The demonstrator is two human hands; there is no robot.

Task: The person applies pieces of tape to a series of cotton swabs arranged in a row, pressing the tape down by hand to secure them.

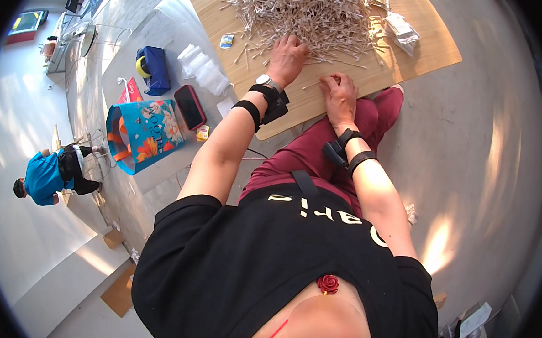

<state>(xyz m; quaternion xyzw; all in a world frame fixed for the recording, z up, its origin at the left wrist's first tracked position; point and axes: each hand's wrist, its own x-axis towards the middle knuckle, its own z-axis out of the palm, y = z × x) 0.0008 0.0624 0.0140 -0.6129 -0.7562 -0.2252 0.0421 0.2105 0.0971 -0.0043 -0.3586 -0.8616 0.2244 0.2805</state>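
The far part of the swab pile (301, 11) is cut off. The left hand (287, 61) hides its fingertips; whether the right hand (340, 100) holds anything is unclear.

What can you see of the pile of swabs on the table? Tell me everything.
The pile of swabs is a loose, tangled heap of thin, pale sticks with small tips; their material is hard to tell. It sits on the wood-look table, cut off by the picture's top edge, with strays scattered along its near side. The left hand is at its near edge, fingers seemingly touching it. A pale packet lies by its right side.
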